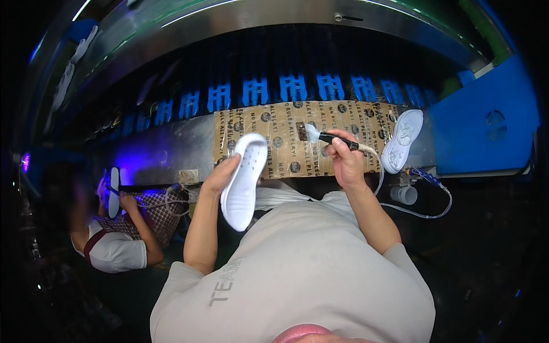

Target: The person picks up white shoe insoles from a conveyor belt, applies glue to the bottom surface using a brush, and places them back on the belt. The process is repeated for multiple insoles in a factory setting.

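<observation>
My left hand [221, 176] grips the edge of a white shoe sole [240, 197], held tilted in front of my body with its hollow inner side and small holes facing up. In my right hand [347, 164] is a black-handled brush [337, 139], its wide head with brown bristle tips pointing left over the printed cardboard [277, 123]. A pale thin hose [374, 154] runs from the handle's end. The brush and the held sole are apart. Right of my right hand, a second white sole [403, 140] lies at the cardboard's right edge.
Blue clamp-like holders [293, 87] line the machine behind the bench. A blue panel [480, 126] stands at right. Below the bench edge hang a small cup [405, 195] and looping tubing [434, 216]. At left, a co-worker [120, 240] handles another sole [114, 191] under violet light.
</observation>
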Tool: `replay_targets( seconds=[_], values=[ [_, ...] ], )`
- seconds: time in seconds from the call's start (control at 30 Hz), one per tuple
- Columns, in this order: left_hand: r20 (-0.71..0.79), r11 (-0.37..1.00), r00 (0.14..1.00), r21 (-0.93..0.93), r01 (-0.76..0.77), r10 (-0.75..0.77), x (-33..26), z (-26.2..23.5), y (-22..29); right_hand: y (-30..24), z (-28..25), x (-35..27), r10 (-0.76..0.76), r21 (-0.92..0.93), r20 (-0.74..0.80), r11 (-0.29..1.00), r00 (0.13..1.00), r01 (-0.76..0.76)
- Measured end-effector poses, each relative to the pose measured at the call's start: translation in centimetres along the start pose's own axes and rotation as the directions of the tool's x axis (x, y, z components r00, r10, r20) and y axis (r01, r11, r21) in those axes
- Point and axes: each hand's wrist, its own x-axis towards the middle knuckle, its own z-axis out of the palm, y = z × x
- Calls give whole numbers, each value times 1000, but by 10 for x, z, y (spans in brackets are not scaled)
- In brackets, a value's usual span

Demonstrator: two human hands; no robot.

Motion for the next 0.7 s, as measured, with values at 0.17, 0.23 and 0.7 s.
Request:
replay_targets(
  seconds=[0.17, 0.23, 0.7],
  values=[
    [-55, 808, 934, -486, -333, 352, 47, 38, 26, 4, 29, 3, -16, -213, 91, 977, 996, 35],
    [-3, 841, 956, -475, -260, 294, 54, 67, 26, -1, 46, 5, -60, -298, 135, 949, 989, 98],
    [-74, 772, 945, -559, -303, 318, 67, 108, 29, -20, 54, 24, -194, -465, 471, 774, 860, 430]
  ],
)
